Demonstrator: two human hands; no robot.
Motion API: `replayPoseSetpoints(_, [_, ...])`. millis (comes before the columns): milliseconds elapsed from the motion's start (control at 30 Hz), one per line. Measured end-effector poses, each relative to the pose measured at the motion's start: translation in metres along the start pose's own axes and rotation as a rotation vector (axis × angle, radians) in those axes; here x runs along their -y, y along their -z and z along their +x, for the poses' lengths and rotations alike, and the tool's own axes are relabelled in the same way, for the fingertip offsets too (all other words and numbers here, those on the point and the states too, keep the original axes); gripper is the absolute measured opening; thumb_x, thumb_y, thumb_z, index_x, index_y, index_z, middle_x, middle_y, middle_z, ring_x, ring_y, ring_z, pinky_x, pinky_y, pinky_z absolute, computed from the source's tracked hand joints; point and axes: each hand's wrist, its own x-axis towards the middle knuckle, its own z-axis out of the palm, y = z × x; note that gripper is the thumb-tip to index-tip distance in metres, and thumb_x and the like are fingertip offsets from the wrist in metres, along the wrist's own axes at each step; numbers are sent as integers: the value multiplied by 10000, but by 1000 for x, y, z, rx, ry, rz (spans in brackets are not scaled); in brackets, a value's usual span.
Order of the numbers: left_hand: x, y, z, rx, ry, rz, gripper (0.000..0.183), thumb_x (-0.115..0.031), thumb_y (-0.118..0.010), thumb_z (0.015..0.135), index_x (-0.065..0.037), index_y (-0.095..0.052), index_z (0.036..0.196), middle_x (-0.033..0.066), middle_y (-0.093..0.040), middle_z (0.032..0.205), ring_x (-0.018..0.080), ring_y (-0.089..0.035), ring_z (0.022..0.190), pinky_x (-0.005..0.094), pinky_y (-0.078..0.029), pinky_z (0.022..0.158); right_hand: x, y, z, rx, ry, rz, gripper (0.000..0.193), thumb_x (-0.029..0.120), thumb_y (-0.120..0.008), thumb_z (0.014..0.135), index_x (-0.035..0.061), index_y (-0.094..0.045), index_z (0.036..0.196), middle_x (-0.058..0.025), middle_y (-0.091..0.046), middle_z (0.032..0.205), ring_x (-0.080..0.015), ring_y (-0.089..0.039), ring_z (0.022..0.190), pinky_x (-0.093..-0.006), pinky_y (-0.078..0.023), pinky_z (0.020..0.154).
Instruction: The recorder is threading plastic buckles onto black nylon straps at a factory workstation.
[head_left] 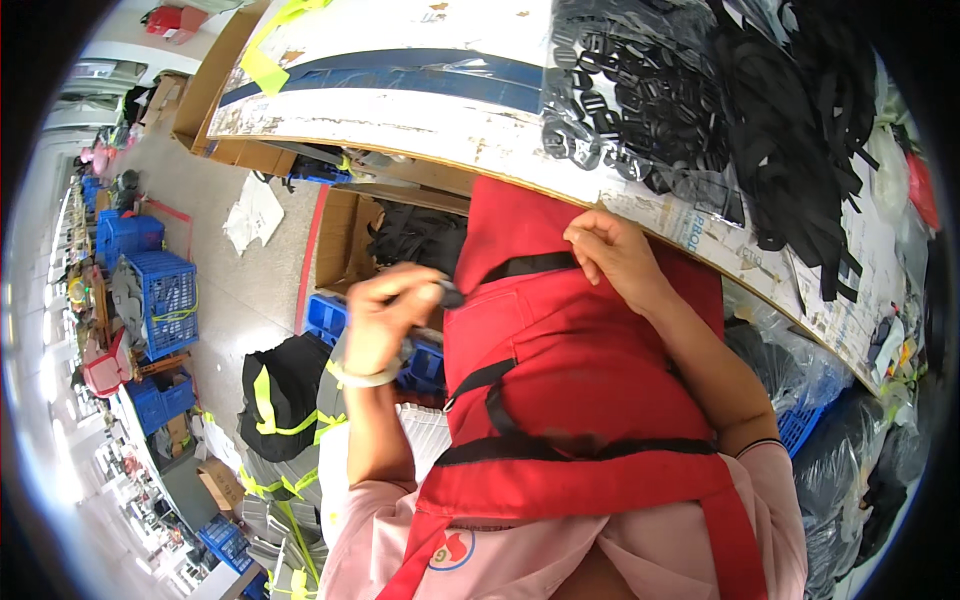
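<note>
My left hand (385, 315), a pale band round its wrist, is raised over the left edge of the red apron (590, 350). Its thumb and fingers pinch a small black piece, blurred, that looks like a plastic buckle (451, 294). My right hand (615, 258) is above the apron near the table edge, with thumb and fingertips drawn together. Whatever they hold, if anything, is not visible. A black strap (530, 265) crosses the red cloth between the hands, its right end close to my right fingertips. I cannot tell whether it is held or part of the apron.
The worn white table (400, 115) ahead bears a plastic bag of black buckles (640, 90) and a heap of black straps (800, 150). An open cardboard box (340, 235) with black items stands below its edge. Blue crates (165, 300) and black-and-yellow bundles (285, 390) are at left.
</note>
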Motion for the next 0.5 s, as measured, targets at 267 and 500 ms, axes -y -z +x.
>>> replayPoseSetpoints(267, [28, 16, -1, -93, 97, -54, 428, -351, -438, 1008, 24, -640, 1043, 17, -614, 701, 70, -477, 542, 228, -381, 508, 10, -36, -16, 219, 74, -308, 126, 131, -588, 922, 35, -609, 1000, 17, -559, 684, -49, -511, 565, -201, -410, 503])
replayPoseSetpoints(500, [59, -98, 25, 349, 137, -306, 436, -378, -461, 998, 3, -642, 886, 27, -611, 750, 72, -508, 601, 218, -414, 527, 25, -45, -20, 282, 116, -724, 222, 131, -613, 863, 39, -606, 1065, -140, -651, 776, -211, -675, 697, -340, -494, 589])
